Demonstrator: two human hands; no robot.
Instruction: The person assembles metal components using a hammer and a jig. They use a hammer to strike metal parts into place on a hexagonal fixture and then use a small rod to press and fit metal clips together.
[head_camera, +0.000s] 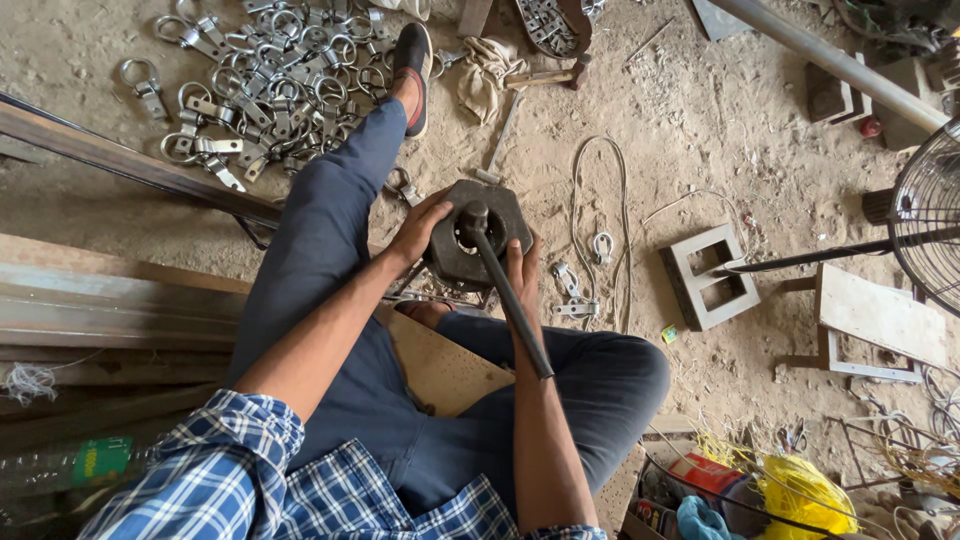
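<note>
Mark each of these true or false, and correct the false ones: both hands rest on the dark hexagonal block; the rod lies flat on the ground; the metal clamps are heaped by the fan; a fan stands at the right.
1. Both the left hand and the right hand rest on the hexagonal block: true.
2. The rod lies flat on the ground: false, it stands in the block's hole.
3. The metal clamps are heaped by the fan: false, they lie upper left, by the foot.
4. A fan stands at the right: true.

Dark hexagonal metal block (478, 232) stands upright, rod (508, 290) leaning from its hole.
</note>
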